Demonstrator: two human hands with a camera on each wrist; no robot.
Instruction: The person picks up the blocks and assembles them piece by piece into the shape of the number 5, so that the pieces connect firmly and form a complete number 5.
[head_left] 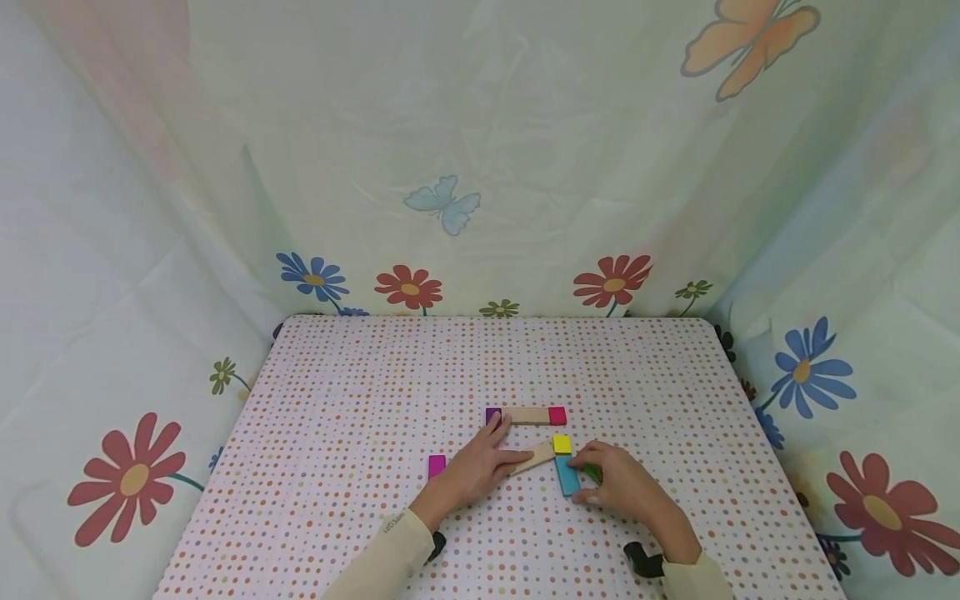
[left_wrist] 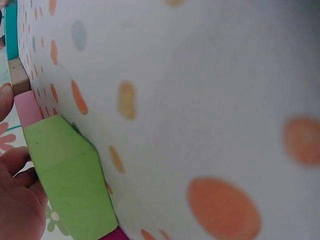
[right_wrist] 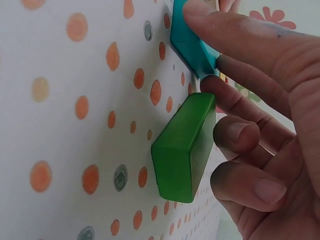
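My right hand pinches a blue block between thumb and finger. A yellow square block sits at the blue block's far end. Beneath the curled other fingers of that hand lies a green block. A tilted plain wooden block runs from the yellow block towards my left hand, whose thumb touches it. The left fingers reach to a purple block at the end of a second wooden block. In the left wrist view, a pink block and a light green block lie beside that hand.
A red block ends the back row on the right. A magenta block lies left of my left hand. The dotted tabletop is enclosed by hanging flowered curtains at the back and both sides.
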